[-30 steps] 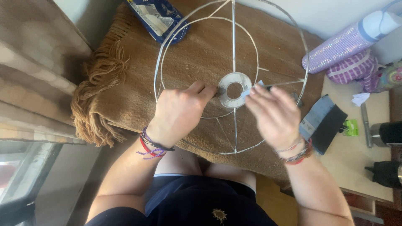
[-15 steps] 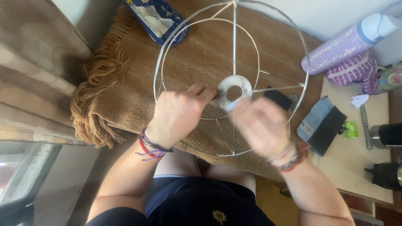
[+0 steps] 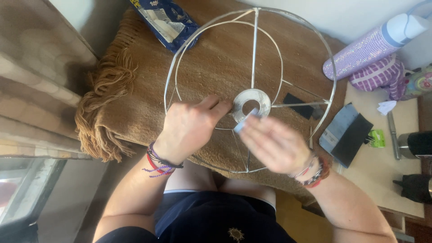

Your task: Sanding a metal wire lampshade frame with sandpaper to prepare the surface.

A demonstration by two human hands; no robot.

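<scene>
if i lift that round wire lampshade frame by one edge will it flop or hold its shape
The wire frame probably holds its shape: thin metal rings joined by straight spokes to a central ring. It looks light for its size, being mostly open space. Set on edge it could roll; flat on the brown blanket it likely stays put.

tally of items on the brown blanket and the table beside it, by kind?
Wire lampshade frame: 1
Blue packet: 1
Black pieces: 2, the second lies on the table
Purple bottle: 1
Green clip: 1
Total: 6
</scene>
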